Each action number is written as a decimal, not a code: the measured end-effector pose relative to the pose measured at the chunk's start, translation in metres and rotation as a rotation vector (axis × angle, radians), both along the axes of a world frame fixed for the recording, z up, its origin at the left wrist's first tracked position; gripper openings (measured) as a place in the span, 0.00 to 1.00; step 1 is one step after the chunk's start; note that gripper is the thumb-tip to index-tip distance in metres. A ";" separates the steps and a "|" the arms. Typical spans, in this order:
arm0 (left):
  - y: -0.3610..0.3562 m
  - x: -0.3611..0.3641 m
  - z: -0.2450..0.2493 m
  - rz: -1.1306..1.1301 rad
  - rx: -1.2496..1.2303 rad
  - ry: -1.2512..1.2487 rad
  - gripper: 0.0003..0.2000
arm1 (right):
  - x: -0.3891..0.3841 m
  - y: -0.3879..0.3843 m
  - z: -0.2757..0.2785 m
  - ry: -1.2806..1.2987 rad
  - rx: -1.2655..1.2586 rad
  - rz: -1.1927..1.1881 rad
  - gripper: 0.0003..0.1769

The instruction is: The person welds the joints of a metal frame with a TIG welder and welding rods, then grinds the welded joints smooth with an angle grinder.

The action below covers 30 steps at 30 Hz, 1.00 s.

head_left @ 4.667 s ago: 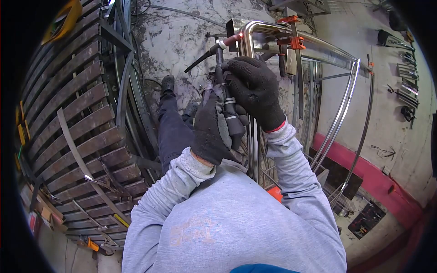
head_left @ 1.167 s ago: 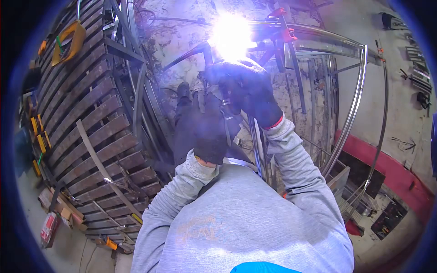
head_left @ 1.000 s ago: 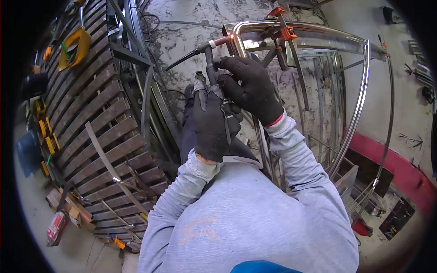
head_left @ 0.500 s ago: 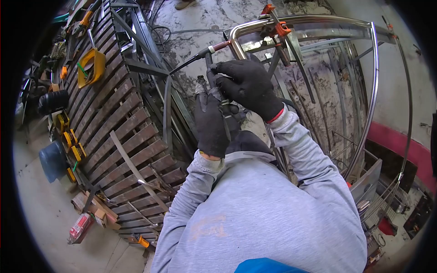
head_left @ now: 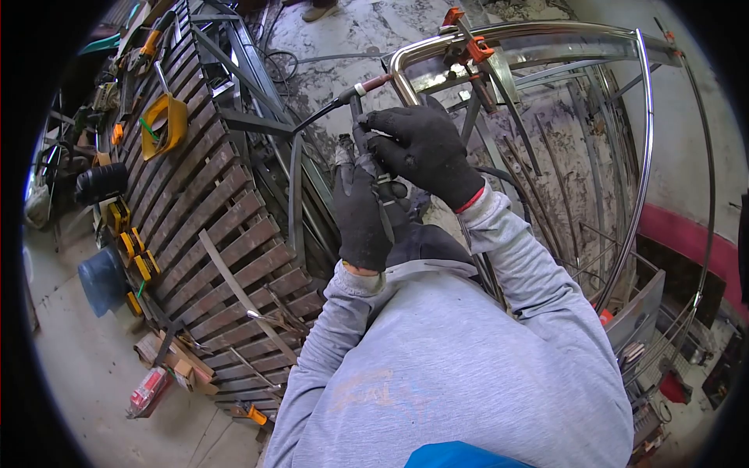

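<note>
Both my hands wear black gloves and are close together in front of my chest. A TIG welding torch (head_left: 357,104) stands between them, with a reddish-brown nozzle, a pale ring and a long black back cap pointing left. My right hand (head_left: 425,148) has its fingers closed round the torch handle from the right. Lower down, my left hand (head_left: 361,222) is closed about the handle's lower end and its cable; its finger ends look worn and grey. The nozzle tip is close to the bent corner of a polished tube frame (head_left: 644,117). My palms hide much of the handle.
Orange-ended clamps (head_left: 477,51) grip the tube frame's top. Left is a slatted metal bench (head_left: 203,210) bearing a yellow container (head_left: 165,129) and a flat bar (head_left: 226,273). Metal bars lie on the floor at right. Another person's shoe (head_left: 320,12) shows at the top.
The view has shifted slightly, so the bench and its items appear a little further right and lower. My hands keep nearly the same hold on the torch.
</note>
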State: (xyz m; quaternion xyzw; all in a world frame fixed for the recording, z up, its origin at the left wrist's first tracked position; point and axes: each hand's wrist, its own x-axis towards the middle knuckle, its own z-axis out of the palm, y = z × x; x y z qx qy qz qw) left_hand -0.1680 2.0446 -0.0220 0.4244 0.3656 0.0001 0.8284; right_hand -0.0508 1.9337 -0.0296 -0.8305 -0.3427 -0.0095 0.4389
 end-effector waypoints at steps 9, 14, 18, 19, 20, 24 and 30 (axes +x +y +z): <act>0.021 -0.026 -0.056 -0.450 1.269 -0.353 0.14 | -0.010 -0.008 -0.012 0.125 0.204 0.013 0.18; 0.002 -0.001 0.000 -0.033 0.096 0.031 0.12 | 0.000 -0.001 -0.001 0.039 0.083 0.000 0.16; 0.000 0.000 0.005 -0.035 0.162 -0.057 0.11 | -0.001 -0.002 -0.001 0.042 0.109 -0.006 0.17; 0.000 0.000 0.002 -0.029 0.176 -0.097 0.10 | 0.000 -0.002 0.000 0.037 0.098 -0.001 0.18; 0.000 0.000 0.001 -0.031 0.178 -0.097 0.10 | 0.000 -0.002 -0.001 0.037 0.100 -0.003 0.18; 0.002 -0.005 -0.009 -0.165 0.588 -0.137 0.10 | 0.002 -0.002 -0.006 0.031 0.112 0.018 0.18; 0.000 0.002 0.009 -0.029 0.176 -0.106 0.10 | 0.000 -0.003 -0.005 0.072 0.144 0.008 0.18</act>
